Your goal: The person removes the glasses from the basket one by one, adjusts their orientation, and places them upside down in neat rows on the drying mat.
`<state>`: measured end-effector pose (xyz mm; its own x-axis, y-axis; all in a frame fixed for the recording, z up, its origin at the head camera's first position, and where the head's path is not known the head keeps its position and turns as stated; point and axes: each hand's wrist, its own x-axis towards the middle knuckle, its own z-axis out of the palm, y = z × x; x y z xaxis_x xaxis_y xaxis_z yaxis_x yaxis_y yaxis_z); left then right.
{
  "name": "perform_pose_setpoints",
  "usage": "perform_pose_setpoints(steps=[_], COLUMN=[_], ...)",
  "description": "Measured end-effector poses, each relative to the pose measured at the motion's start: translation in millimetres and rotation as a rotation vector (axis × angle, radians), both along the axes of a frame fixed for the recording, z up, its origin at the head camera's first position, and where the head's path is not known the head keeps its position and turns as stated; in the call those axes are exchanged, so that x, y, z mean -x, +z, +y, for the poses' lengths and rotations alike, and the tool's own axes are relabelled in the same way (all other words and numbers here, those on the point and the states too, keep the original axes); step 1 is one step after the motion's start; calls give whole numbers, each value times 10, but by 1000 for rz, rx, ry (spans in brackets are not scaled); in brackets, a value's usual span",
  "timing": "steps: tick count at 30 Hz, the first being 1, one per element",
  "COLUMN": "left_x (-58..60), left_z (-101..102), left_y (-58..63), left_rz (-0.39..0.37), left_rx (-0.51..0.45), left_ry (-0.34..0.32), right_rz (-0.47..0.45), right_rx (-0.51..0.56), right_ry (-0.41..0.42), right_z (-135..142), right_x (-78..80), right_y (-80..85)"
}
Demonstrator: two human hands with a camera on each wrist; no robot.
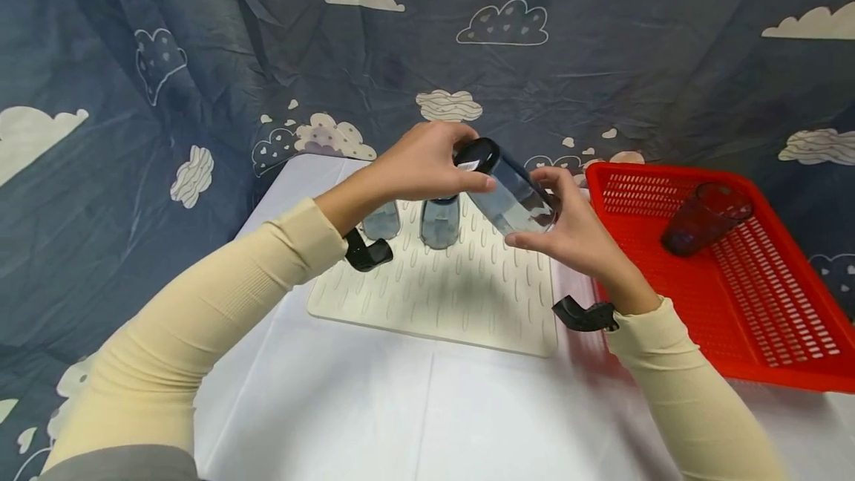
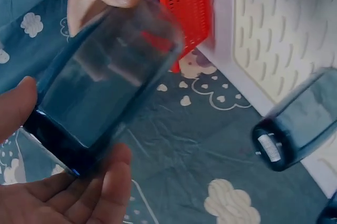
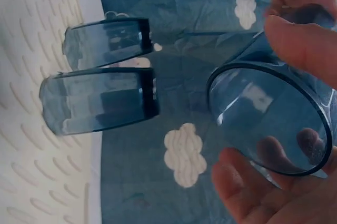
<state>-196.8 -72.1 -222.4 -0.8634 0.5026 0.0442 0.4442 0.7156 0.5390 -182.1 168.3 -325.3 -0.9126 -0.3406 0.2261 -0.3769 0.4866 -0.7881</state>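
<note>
A blue-tinted drinking glass (image 1: 509, 195) is tilted in the air between both hands, above the cream ribbed mat (image 1: 427, 295). At its thick dark base my left hand (image 1: 430, 162) grips it, thumb on one side and fingers on the other. Around the rim end, my right hand (image 1: 580, 232) holds it between thumb and fingers. The right wrist view shows the open rim of this glass (image 3: 268, 118) facing the camera. Two similar glasses stand base up on the mat's far part, one glass (image 1: 440, 223) beside the other glass (image 1: 381, 221); my left arm partly hides them.
At the right stands a red perforated plastic basket (image 1: 675, 310) with one glass (image 1: 708, 217) leaning inside. A white cloth (image 1: 374, 399) covers the table under the mat. Behind hangs a dark blue fabric (image 1: 401, 50) with cloud prints.
</note>
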Motion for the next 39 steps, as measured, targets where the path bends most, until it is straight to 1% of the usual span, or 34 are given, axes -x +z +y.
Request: perform_pose_setpoints(steps=[3, 5, 7, 10, 14, 22, 26, 28, 31, 35, 37, 39], left_x=[19, 31, 41, 58, 77, 100, 102, 101, 105, 128, 147, 176], left_z=[116, 172, 196, 200, 219, 303, 341, 366, 415, 469, 487, 505], left_y=[81, 113, 126, 114, 83, -33, -78, -98, -131, -176, -203, -237], left_rz=[39, 45, 47, 43, 60, 29, 50, 69, 91, 91, 87, 81], left_rx=[57, 75, 81, 72, 55, 51, 35, 31, 28, 22, 20, 39], left_ry=[-14, -20, -17, -6, -11, -5, 2, 8, 12, 12, 16, 23], right_rz=[-9, -11, -11, -5, -4, -71, -93, -108, -141, -190, -225, -265], right_rx=[35, 53, 66, 75, 75, 75, 58, 33, -7, -46, -54, -43], right_ry=[-14, -32, -42, -46, -50, -54, -61, -69, -82, -87, -80, -66], right_z=[0, 2, -2, -9, 4, 55, 54, 54, 59, 75, 83, 93], right_x=[36, 48, 58, 70, 71, 106, 111, 107, 103, 101, 100, 100], right_y=[-45, -58, -60, -54, -57, -166, -165, -160, -162, -168, -163, -148])
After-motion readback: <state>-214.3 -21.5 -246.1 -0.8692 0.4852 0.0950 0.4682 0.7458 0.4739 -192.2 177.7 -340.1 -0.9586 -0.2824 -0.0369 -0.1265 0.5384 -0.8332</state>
